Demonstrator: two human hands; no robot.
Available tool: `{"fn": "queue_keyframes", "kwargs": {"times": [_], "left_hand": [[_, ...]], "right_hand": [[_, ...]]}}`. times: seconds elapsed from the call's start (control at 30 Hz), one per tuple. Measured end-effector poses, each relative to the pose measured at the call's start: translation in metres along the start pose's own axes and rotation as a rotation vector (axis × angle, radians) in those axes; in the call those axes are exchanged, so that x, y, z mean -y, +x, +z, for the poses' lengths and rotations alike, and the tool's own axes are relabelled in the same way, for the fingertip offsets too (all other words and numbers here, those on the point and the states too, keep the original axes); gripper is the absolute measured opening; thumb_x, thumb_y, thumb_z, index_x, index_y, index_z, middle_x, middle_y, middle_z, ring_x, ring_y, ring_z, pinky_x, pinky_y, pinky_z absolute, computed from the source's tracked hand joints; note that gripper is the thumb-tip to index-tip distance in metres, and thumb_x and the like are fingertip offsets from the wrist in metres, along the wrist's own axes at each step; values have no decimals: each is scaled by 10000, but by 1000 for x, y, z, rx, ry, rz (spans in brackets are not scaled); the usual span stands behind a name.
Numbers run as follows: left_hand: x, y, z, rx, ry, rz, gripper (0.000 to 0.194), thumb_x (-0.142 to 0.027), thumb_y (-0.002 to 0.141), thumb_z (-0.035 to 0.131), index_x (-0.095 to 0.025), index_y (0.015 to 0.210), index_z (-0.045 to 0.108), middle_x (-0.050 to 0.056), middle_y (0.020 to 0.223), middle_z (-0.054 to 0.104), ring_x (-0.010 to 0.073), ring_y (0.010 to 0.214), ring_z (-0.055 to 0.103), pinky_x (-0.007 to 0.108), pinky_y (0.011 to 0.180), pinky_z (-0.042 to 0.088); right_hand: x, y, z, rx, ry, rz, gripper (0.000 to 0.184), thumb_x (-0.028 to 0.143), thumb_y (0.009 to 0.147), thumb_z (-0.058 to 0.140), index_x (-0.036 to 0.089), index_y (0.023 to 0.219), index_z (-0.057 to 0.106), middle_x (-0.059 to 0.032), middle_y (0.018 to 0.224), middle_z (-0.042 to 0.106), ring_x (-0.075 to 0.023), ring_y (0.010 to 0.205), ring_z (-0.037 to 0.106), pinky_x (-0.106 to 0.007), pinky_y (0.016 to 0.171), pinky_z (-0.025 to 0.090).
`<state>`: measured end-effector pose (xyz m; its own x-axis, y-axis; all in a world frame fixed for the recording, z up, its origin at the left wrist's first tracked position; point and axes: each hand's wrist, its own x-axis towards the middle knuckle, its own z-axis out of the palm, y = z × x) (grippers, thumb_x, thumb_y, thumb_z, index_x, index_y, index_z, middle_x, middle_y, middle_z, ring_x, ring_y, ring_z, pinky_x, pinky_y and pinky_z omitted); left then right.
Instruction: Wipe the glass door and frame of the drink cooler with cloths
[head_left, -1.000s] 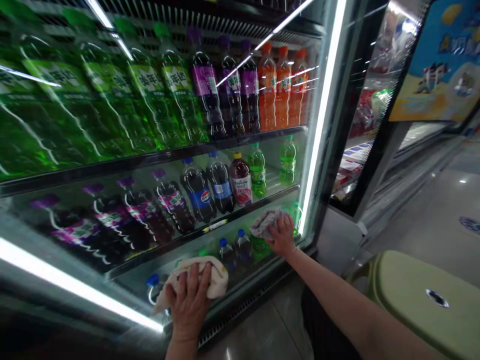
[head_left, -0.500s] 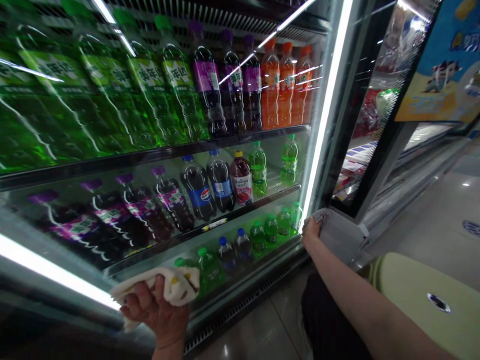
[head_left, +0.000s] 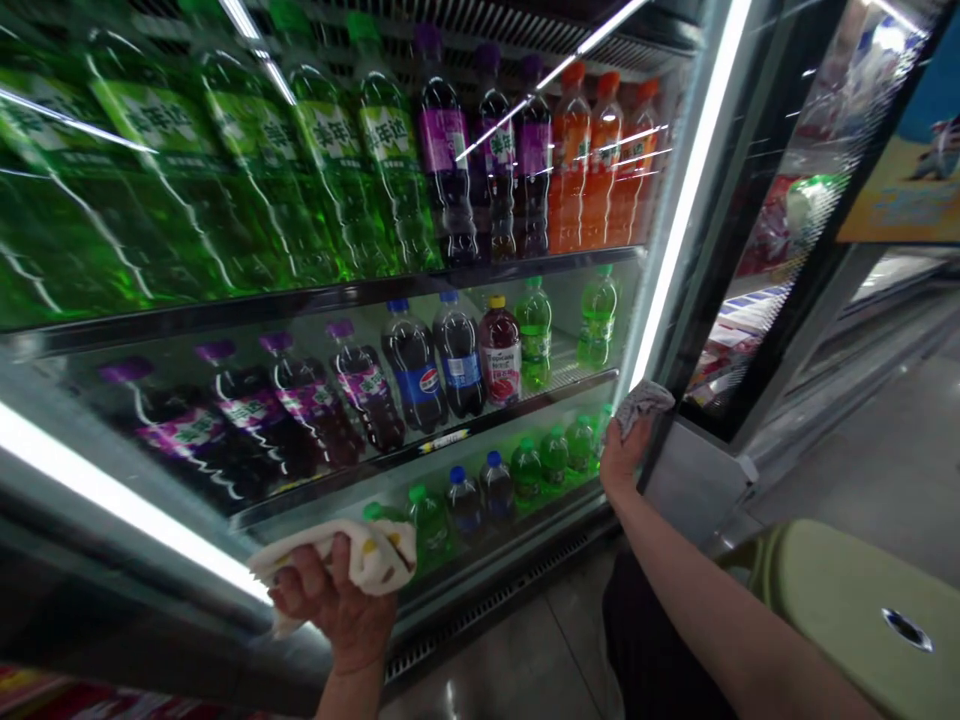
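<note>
My left hand (head_left: pixel 330 605) is closed around a cream cloth (head_left: pixel 352 555) held against the lower left of the cooler's glass door (head_left: pixel 300 330). My right hand (head_left: pixel 619 455) grips a grey patterned rag (head_left: pixel 642 402) at the door's right edge, beside the lit vertical strip (head_left: pixel 679 220). Behind the glass stand rows of green, purple and orange soda bottles (head_left: pixel 442 150), with Pepsi bottles (head_left: pixel 416 370) on the middle shelf and small bottles at the bottom.
A green plastic stool (head_left: pixel 862 610) stands at the lower right. A second cooler with a dark frame (head_left: pixel 795 290) adjoins on the right. A vent grille (head_left: pixel 495 610) runs along the cooler's base above the glossy floor.
My left hand slid left along the glass and bunched the cream cloth. My right hand moved with the rag from the lower glass up to the door's right edge.
</note>
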<state>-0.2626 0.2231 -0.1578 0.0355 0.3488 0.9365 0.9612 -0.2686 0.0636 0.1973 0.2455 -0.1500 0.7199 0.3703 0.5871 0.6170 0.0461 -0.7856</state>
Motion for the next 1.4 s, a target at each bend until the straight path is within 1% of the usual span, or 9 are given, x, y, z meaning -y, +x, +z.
{"fn": "queue_keyframes", "kwargs": {"times": [0.23,0.33,0.47,0.6,0.77,0.93,1.1,1.3,1.4], "left_hand": [[-1,-1,-2,2,7,9,937,-267,780,735,-249,1572,235,183,1672,192,423,1549,135,737,1235,186],[-1,-1,-1,8,14,3,955,-295,761,757,-240,1561,240,199,1659,198,434,1544,140,747,1221,202],[-1,-2,1,29,-1,-3,913,-284,753,757,-228,1534,286,228,1624,241,438,1538,158,757,1200,214],[0,-4,0,48,-39,-46,857,-302,751,756,-207,1496,343,236,1618,240,439,1538,142,760,1203,181],[3,-8,-1,52,-94,-68,708,-295,792,711,-179,1432,432,236,1585,293,426,1523,168,740,1206,174],[8,-9,1,20,-10,59,778,-269,796,711,-182,1485,361,241,1590,283,406,1536,138,735,1207,169],[5,-6,-2,19,5,59,813,-250,806,711,-194,1522,330,230,1608,259,405,1540,136,715,1223,158],[2,-1,-4,-1,11,83,859,-263,805,719,-197,1547,292,229,1610,260,393,1544,130,707,1232,163],[2,0,-3,-9,2,83,865,-251,801,722,-191,1551,295,234,1610,268,397,1542,137,709,1229,168]], "right_hand": [[41,-57,11,32,-98,-636,641,401,920,576,299,1528,403,-107,1687,95,-407,1537,146,-664,1184,263],[55,-83,14,155,-86,-880,559,393,853,651,409,1402,548,-38,1637,253,-418,1515,174,-667,1188,224],[60,-109,19,344,-74,-1227,491,370,826,690,525,1287,617,69,1455,526,-305,1477,252,-582,1241,137],[52,-130,24,584,-60,-1526,426,310,903,619,459,1302,631,117,1541,477,-215,1470,293,-478,1235,212],[17,-163,39,808,113,-1783,203,255,889,625,287,1030,767,39,1474,566,-179,1401,432,-391,1138,372],[-20,-187,50,984,93,-1848,137,240,839,651,231,807,784,-12,1375,647,-209,1363,497,-418,1144,386],[-11,-185,45,997,33,-1807,182,230,910,600,230,867,777,8,1405,628,-162,1379,480,-382,1171,366],[43,-142,23,765,-52,-1667,297,246,975,533,336,1215,684,71,1592,421,-174,1468,355,-508,1251,221],[59,-111,14,549,-77,-1524,353,298,948,588,413,1277,643,80,1556,463,-210,1483,315,-580,1264,100]]}}
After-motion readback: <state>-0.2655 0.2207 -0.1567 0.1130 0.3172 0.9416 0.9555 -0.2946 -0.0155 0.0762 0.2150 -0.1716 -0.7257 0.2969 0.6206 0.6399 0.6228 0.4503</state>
